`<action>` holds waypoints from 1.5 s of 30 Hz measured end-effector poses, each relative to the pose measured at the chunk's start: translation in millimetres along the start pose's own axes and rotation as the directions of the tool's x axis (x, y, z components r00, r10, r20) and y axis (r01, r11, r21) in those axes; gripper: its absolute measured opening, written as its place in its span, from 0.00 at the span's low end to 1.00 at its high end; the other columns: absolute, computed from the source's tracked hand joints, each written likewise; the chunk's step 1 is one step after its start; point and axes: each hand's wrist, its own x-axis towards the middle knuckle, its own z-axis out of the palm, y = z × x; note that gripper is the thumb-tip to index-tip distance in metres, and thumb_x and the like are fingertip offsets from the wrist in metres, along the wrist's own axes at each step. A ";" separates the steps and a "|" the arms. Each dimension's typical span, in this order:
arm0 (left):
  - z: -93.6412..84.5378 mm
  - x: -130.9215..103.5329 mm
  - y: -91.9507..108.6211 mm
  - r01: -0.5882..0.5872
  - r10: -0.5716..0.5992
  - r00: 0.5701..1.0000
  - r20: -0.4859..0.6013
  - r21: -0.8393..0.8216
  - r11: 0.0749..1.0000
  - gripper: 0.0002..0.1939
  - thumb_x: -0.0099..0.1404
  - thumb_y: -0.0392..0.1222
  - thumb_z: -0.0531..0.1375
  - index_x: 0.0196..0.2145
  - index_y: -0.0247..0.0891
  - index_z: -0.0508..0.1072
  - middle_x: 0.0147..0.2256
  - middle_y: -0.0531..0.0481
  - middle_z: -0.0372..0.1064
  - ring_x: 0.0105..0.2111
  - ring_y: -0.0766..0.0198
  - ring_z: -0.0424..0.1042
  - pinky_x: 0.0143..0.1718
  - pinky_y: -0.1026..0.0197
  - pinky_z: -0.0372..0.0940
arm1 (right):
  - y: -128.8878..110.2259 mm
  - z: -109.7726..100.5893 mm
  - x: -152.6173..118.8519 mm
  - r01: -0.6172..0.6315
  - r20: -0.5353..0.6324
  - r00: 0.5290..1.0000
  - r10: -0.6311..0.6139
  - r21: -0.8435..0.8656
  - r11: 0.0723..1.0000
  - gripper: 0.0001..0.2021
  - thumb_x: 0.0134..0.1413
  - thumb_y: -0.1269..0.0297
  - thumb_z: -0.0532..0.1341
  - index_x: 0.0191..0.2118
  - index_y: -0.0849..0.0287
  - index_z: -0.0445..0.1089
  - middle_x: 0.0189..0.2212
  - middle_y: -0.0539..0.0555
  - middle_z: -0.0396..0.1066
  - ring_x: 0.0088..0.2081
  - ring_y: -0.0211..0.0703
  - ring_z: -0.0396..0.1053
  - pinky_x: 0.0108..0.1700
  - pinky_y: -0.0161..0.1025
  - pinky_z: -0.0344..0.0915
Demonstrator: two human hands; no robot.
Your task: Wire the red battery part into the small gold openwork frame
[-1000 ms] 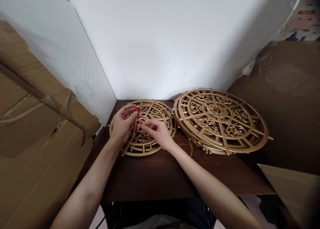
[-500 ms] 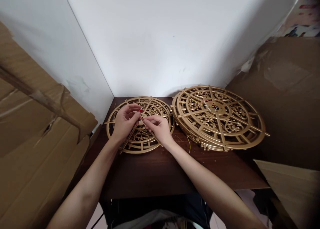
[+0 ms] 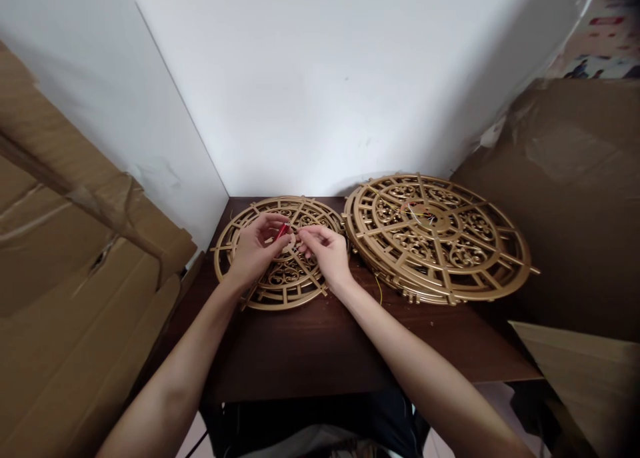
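A gold openwork disc [image 3: 250,291] lies flat on the dark wooden table [image 3: 320,351] at the back left. Both hands meet over its middle. My left hand [image 3: 255,248] pinches a small red cylinder [image 3: 281,231] between thumb and fingers. My right hand [image 3: 325,251] has its fingertips closed right beside the red piece, pinching something too thin to make out. A stack of larger gold discs [image 3: 437,235] rests to the right, with thin coloured wires at its hub.
Cardboard sheets [image 3: 75,291] lean along the left side and a cardboard box [image 3: 575,198] stands on the right. White walls form a corner behind the table. A thin yellow wire [image 3: 380,291] lies on the table between the discs.
The red piece showed at full length in my left hand a second ago; now only its tip shows. Both hands have shifted slightly toward the disc's centre and come closer together.
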 end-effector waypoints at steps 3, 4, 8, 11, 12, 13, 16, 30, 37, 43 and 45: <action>1.6 -0.9 -0.4 0.004 -0.005 0.999 0.046 0.022 1.000 0.15 0.55 0.42 0.67 0.39 0.36 0.71 0.31 0.49 0.71 0.26 0.68 0.67 0.21 0.68 0.62 | -0.9 -3.2 2.2 0.012 -0.004 1.000 -0.012 0.000 1.000 0.11 0.42 0.57 0.68 0.30 0.59 0.75 0.21 0.48 0.72 0.21 0.34 0.65 0.25 0.33 0.62; 2.1 -1.2 -0.5 -0.001 -0.001 0.999 0.055 0.027 1.000 0.14 0.55 0.42 0.67 0.39 0.36 0.71 0.30 0.51 0.70 0.23 0.69 0.65 0.20 0.68 0.61 | -0.8 -3.6 2.4 0.015 0.003 1.000 -0.015 -0.007 1.000 0.11 0.42 0.57 0.68 0.30 0.59 0.75 0.20 0.48 0.71 0.21 0.34 0.65 0.25 0.33 0.63; 2.0 -2.0 -2.2 -0.020 0.016 0.995 0.100 0.041 0.999 0.12 0.58 0.42 0.65 0.39 0.37 0.70 0.26 0.54 0.67 0.18 0.72 0.61 0.19 0.68 0.59 | 1.4 -2.9 1.4 0.025 0.029 0.999 -0.024 -0.048 0.999 0.12 0.42 0.55 0.68 0.30 0.58 0.76 0.19 0.48 0.71 0.21 0.36 0.65 0.26 0.35 0.64; 0.6 -2.1 -3.9 -0.043 0.037 0.988 0.149 0.043 0.998 0.14 0.58 0.42 0.65 0.42 0.39 0.70 0.26 0.55 0.66 0.19 0.72 0.62 0.19 0.68 0.58 | 3.6 -3.3 1.1 0.046 0.043 0.998 -0.043 -0.075 0.996 0.12 0.43 0.55 0.68 0.31 0.57 0.76 0.19 0.48 0.71 0.22 0.37 0.66 0.27 0.36 0.65; 0.3 -2.1 -4.2 -0.052 0.045 0.986 0.160 0.043 0.998 0.15 0.59 0.42 0.64 0.43 0.39 0.70 0.26 0.55 0.65 0.19 0.72 0.62 0.19 0.68 0.58 | 4.1 -4.0 1.1 0.055 0.051 0.997 -0.051 -0.091 0.994 0.11 0.44 0.55 0.67 0.31 0.57 0.76 0.19 0.48 0.71 0.22 0.38 0.66 0.28 0.36 0.65; 0.1 -2.2 -4.1 -0.060 0.052 0.985 0.167 0.042 0.997 0.16 0.59 0.41 0.64 0.45 0.40 0.69 0.26 0.55 0.65 0.19 0.72 0.62 0.18 0.68 0.58 | 4.4 -4.8 1.0 0.068 0.059 0.996 -0.062 -0.110 0.992 0.11 0.45 0.56 0.67 0.32 0.57 0.77 0.19 0.48 0.70 0.22 0.38 0.66 0.28 0.36 0.64; 0.5 -2.7 -3.1 -0.067 0.057 0.982 0.182 0.051 0.996 0.16 0.61 0.42 0.63 0.47 0.40 0.67 0.25 0.56 0.65 0.18 0.71 0.62 0.18 0.68 0.58 | 4.0 -8.2 0.2 0.169 0.085 0.985 -0.153 -0.226 0.959 0.09 0.50 0.58 0.65 0.33 0.56 0.77 0.22 0.49 0.71 0.24 0.38 0.66 0.30 0.37 0.63; 2.0 -3.8 -3.8 -0.124 0.109 0.980 0.167 0.083 0.989 0.09 0.61 0.41 0.62 0.39 0.39 0.67 0.29 0.54 0.67 0.20 0.71 0.67 0.20 0.67 0.63 | -1.6 -10.2 -5.0 0.435 0.160 0.898 -0.411 -0.473 0.766 0.07 0.56 0.65 0.61 0.34 0.57 0.77 0.27 0.51 0.73 0.27 0.38 0.66 0.33 0.36 0.62; 2.6 -3.7 -2.1 -0.115 0.102 0.979 0.178 0.064 0.991 0.11 0.62 0.40 0.61 0.42 0.38 0.65 0.30 0.54 0.66 0.21 0.70 0.68 0.21 0.66 0.65 | -3.2 -8.2 -7.4 0.442 0.139 0.891 -0.432 -0.481 0.757 0.07 0.56 0.67 0.61 0.35 0.58 0.77 0.29 0.52 0.75 0.28 0.38 0.68 0.34 0.35 0.64; 0.7 -3.9 -5.6 -0.148 0.131 0.975 0.177 0.087 0.985 0.10 0.63 0.41 0.61 0.41 0.38 0.66 0.30 0.54 0.66 0.21 0.71 0.68 0.21 0.67 0.65 | -1.4 -8.4 -7.3 0.457 0.136 0.883 -0.449 -0.462 0.760 0.06 0.56 0.68 0.61 0.35 0.59 0.77 0.29 0.52 0.76 0.28 0.38 0.70 0.34 0.35 0.65; 0.0 -3.8 -6.9 -0.155 0.136 0.974 0.184 0.090 0.984 0.09 0.63 0.41 0.61 0.40 0.39 0.67 0.29 0.54 0.66 0.20 0.71 0.68 0.21 0.67 0.65 | -0.5 -9.2 -6.9 0.462 0.141 0.881 -0.451 -0.460 0.758 0.06 0.56 0.68 0.61 0.35 0.59 0.77 0.29 0.52 0.76 0.28 0.37 0.69 0.33 0.35 0.65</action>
